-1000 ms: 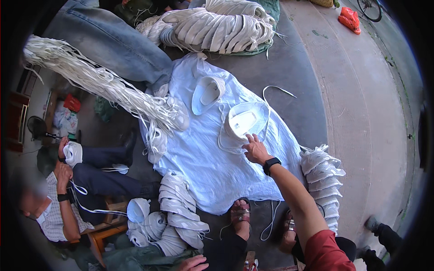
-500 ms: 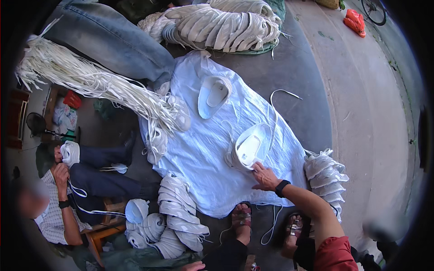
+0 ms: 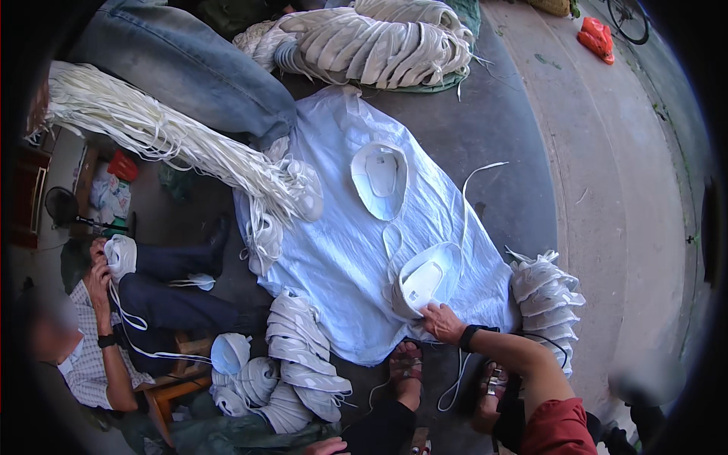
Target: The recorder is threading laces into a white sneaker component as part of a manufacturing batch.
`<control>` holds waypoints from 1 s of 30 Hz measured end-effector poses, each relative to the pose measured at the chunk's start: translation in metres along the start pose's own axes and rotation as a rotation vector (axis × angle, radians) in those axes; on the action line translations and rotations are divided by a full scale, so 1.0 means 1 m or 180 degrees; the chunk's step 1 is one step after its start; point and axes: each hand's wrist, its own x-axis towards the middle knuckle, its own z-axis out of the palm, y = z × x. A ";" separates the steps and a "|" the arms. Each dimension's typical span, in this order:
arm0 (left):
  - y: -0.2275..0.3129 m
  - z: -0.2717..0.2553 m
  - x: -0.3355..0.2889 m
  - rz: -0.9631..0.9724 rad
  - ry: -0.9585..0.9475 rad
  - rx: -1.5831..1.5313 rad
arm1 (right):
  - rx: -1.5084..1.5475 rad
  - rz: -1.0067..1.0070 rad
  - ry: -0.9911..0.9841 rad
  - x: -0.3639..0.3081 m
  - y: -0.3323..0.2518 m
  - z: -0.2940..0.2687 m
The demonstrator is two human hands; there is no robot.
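Observation:
My right hand pinches the near edge of a white shoe upper with a pale blue lining, sole side up on the white cloth. From this upper a long white lace runs to the far right. Another white shoe upper lies farther off on the cloth, with a lace loop between the two. My left hand shows only in part at the lower edge, beside my dark trouser leg; its fingers are mostly cut off.
Nested stacks of white shoe uppers lie near left, at the right and at the far side. A thick bundle of white laces hangs beside a jeans-clad leg. Left, a seated person handles another upper.
My right hand has drawn the near upper a little toward me. The far upper has slid nearer and right, and turned. The lace bundle's far end has shifted.

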 end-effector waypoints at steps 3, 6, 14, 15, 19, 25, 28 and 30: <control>-0.001 -0.005 -0.005 0.0017 -0.0040 0.0004 | -0.0036 -0.0368 -0.0638 -0.011 -0.019 -0.006; -0.001 -0.008 -0.007 0.0010 -0.0057 0.0016 | 0.0507 -0.0412 -0.0126 -0.007 -0.016 -0.030; 0.001 -0.007 -0.005 0.0002 -0.0098 0.0004 | 0.1508 0.0880 0.2401 0.064 0.042 -0.133; 0.001 -0.006 -0.005 0.0005 -0.0110 0.0010 | 0.1322 0.0980 0.2450 0.074 0.051 -0.135; 0.001 -0.002 -0.001 0.0017 -0.0108 0.0046 | 0.0539 0.1180 0.1978 0.090 0.087 -0.119; 0.003 0.000 -0.004 0.0050 -0.0157 0.0050 | -0.0431 0.0958 0.0382 0.058 0.076 -0.052; 0.003 -0.002 -0.007 0.0026 -0.0248 -0.0057 | -0.1035 0.0945 0.0835 0.052 0.078 -0.029; 0.003 -0.001 -0.007 0.0133 -0.0064 0.0293 | -0.0595 0.1126 0.0342 0.054 0.086 -0.020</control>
